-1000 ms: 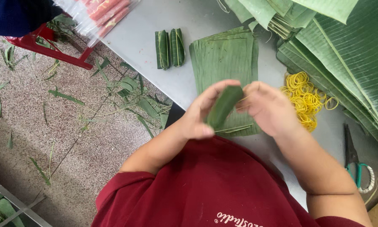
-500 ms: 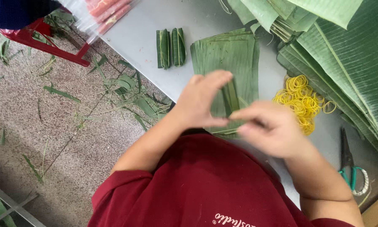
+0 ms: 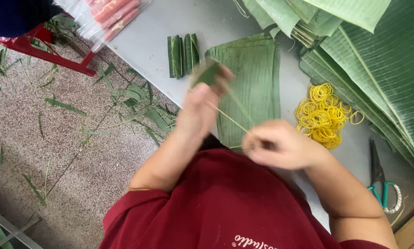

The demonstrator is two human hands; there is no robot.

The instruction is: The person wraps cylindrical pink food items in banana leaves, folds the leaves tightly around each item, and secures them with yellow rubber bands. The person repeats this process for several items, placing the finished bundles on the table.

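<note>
Left hand (image 3: 202, 108) grips leaf roll (image 3: 208, 74); right hand (image 3: 276, 145) seemingly stretches rubber band (image 3: 230, 117).

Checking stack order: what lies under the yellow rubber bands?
The yellow rubber bands rest on the grey table, beside the flat leaf stack. Nothing else shows beneath; the pile hides its centre.

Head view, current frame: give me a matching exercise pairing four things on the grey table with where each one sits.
Things:
1. small green leaf-wrapped roll
2. pile of yellow rubber bands
3. scissors with teal handles
4. two finished green leaf rolls

Places:
A. lying side by side on the grey table, left of the flat stack of cut green leaves
B. at the right edge, near the person's right arm
C. held up in the left hand
D. between the leaf stack and the large banana leaves

Pairs: 1-C, 2-D, 3-B, 4-A
</note>
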